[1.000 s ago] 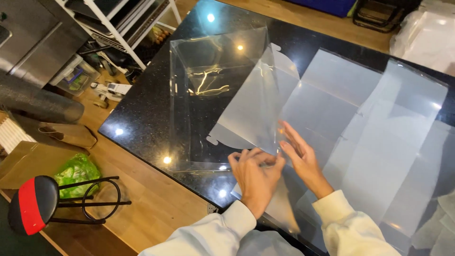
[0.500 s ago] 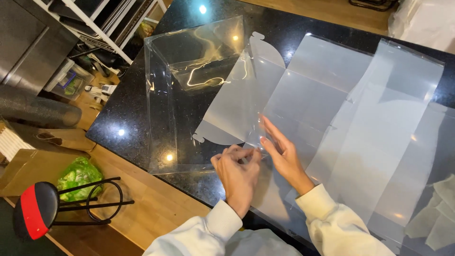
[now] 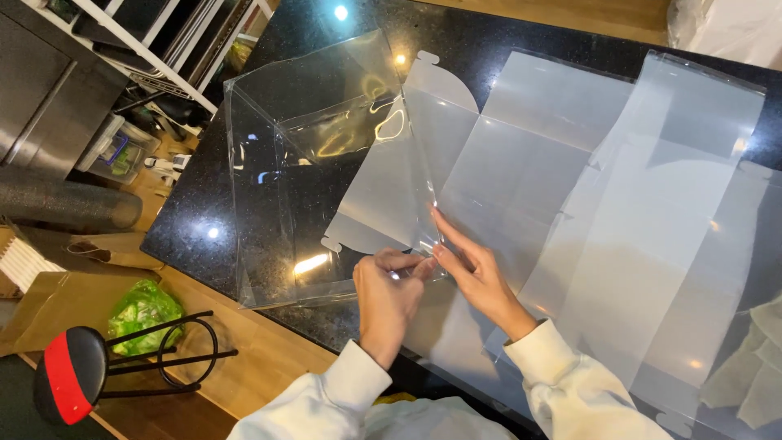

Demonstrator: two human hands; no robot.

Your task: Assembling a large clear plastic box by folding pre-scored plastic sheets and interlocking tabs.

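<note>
Head view shows the left hand with its fingers curled in a pinch on the lower corner of a clear plastic box, right where a side flap meets the crease. The right hand lies nearly flat, fingers stretched out and pressing the same edge down; it grips nothing. The box looks very light, thin and springy, with a slick, glossy skin that would likely slide under dry fingertips and could kink or scratch if bent sharply, so the folded edges and corners seem the safest hold. It stands half-formed on the black worktop, its long axis running from the near edge away from the person, open side toward the flat translucent sheets lying on the right.
</note>
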